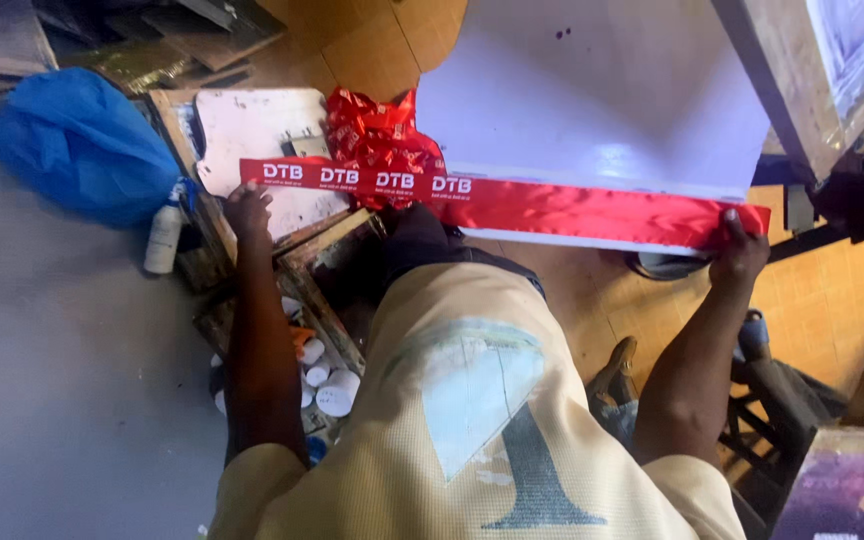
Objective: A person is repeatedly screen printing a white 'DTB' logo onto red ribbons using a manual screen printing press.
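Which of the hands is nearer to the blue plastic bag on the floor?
Left. The left hand holds the printed end of the red ribbon, just right of the blue plastic bag. The right hand grips the ribbon's far end, much farther away.

Ribbon (512, 203) stretched left to right along near edge of board (602, 100); left hand (248, 210) at left end, right hand (740, 250) at right; bottle (164, 235) farther left.
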